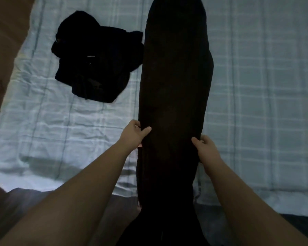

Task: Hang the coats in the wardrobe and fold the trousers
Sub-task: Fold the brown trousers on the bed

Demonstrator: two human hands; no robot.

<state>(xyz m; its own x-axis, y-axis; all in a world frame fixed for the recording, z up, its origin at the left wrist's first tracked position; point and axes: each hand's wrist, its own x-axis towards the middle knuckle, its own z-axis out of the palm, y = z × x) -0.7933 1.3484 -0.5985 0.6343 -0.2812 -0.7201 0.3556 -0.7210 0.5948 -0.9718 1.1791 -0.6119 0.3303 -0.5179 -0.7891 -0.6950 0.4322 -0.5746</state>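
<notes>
Pale checked cotton of the bedsheet (256, 86), spread flat and filling most of the view, probably serving as the folding surface because of its broad, even support. On it, down the middle, long dark trousers (174, 77), lying as one narrow strip, seemingly one leg stacked on the other, which suits a fold made across the length. Long axis running straight away from the body, from the near edge of the bed to the far side, leaning only slightly; far end reaching the top of the view, near end spilling over the bed's edge toward the body. Waist end or hem end farther off: cannot tell, too dark. Left of the strip, touching or nearly touching its edge, a crumpled black heap of clothing (96, 59), apparently set aside out of the folding lane, kind of garment unclear. Smaller again, left hand (134, 134) pinching the left edge of the trousers, thumb on top and fingers curled under the cloth. Opposite, a little nearer the body, right hand (205, 148) gripping the right edge the same way. Both holds placed at roughly the same stretch of the strip, likely for keeping the cloth square and taut while lifting the near part over.
</notes>
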